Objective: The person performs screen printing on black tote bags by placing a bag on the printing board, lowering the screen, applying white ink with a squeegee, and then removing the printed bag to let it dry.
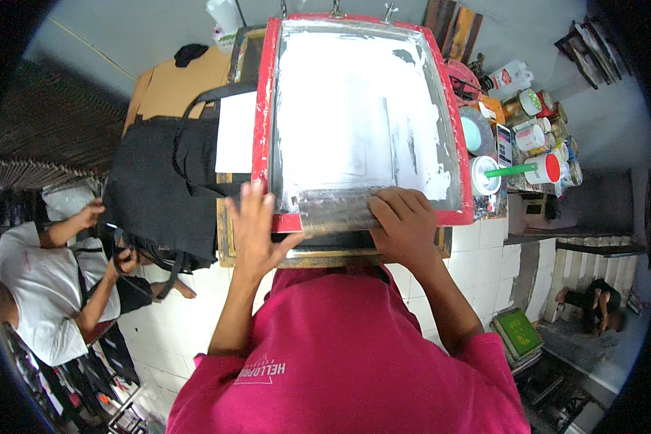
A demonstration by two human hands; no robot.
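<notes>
A screen-printing frame [264, 119] with red edges lies in front of me, its mesh [325, 94] largely coated in white ink. Across the near end of the mesh rests a grey, ink-stained squeegee [334, 210]. My right hand [405, 223] is closed over the squeegee's right end, fingers bent on top. At the near left corner of the red frame is my left hand [254, 235], fingers spread and thumb pointing at the squeegee's left end. Under the frame is a worn wooden base [340, 259], and dark cloth shows between them.
Black tote bags [152, 181] are piled on the left, beside a white sheet [236, 134] and cardboard [181, 85]. Ink tubs [532, 137] crowd the right; a green-handled tool [510, 171] stands in a white tub [484, 184]. A co-worker [47, 289] handles a bag at left; another person [600, 304] crouches far right.
</notes>
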